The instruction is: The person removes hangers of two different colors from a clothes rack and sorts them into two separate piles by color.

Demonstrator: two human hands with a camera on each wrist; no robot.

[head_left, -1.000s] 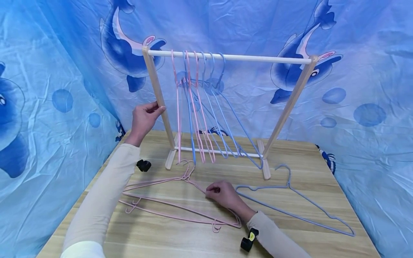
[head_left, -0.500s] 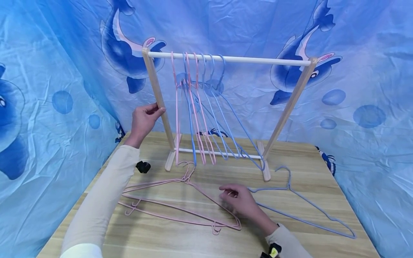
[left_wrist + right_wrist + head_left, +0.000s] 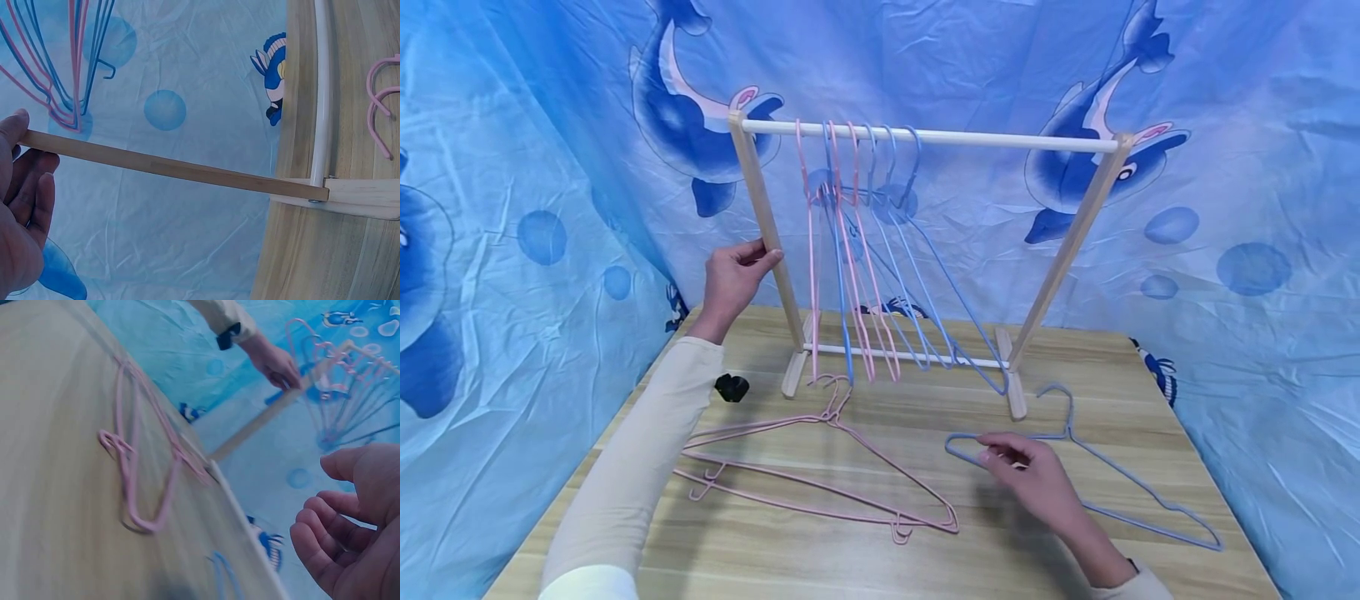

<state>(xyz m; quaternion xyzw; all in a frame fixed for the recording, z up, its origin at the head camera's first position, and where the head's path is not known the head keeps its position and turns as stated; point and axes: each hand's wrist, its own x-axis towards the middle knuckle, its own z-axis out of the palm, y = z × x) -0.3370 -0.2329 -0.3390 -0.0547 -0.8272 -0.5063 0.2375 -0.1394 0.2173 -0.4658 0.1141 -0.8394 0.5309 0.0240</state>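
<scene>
Head view, read as a clock dial: a blue fabric backdrop printed with dolphins [image 3: 970, 50] fills the upper half and both sides. Below it, a pale wood-grained desk [image 3: 820, 571] spreads toward 6 o'clock. On its far part, toward 12, stands an upright clothes rack of pale wood with a white top rail [image 3: 985, 138].

Seven thin hangers, three pink and four blue [image 3: 855, 167], hang from that rail, gathered toward its 9 o'clock end. At 7, two overlapping thin pink hangers [image 3: 887, 459] lie flat on the desk, their hooks pointing to 12. At 4, one thin blue hanger [image 3: 1070, 415] lies flat too, its hook likewise toward 12.

The person's left grip [image 3: 733, 279], at 9, pinches the rack's near-side wooden upright between thumb and fingers. Between 4 and 5, the right grip [image 3: 1041, 483] is over the lying blue hanger, close to its 9 o'clock end and hiding part of it. Its fingers are loosely bent, and the right wrist view shows a clear gap between thumb and fingers with nothing held; whether it touches the hanger, I cannot tell. Smallest, at 8, a black object [image 3: 732, 387] shows beside the pale left sleeve [image 3: 647, 442].
</scene>
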